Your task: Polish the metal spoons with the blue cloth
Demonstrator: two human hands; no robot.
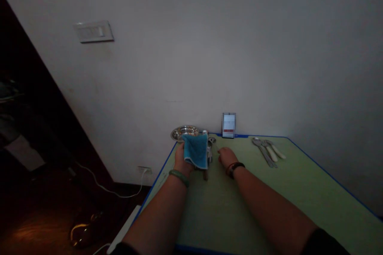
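A small blue cloth (195, 151) with a pale edge hangs from my left hand (181, 159), whose fingers are closed on it and partly hidden behind it. My right hand (226, 156) is curled just right of the cloth; a thin, pale thing seems to stick out at its fingertips, too faint to name. Between the two, several pieces of cutlery (210, 149) lie on the table, half covered by the cloth. A brown handle end (205, 174) shows below it. Beyond my left hand stands a round steel bowl or plate (184, 130), its contents unclear.
The green table (239, 215) has a blue rim and meets the wall. Several spoons and forks (267, 152), some with cream handles, lie at the right. A phone (229, 125) stands upright against the wall. A white cable (119, 196) hangs left of the table.
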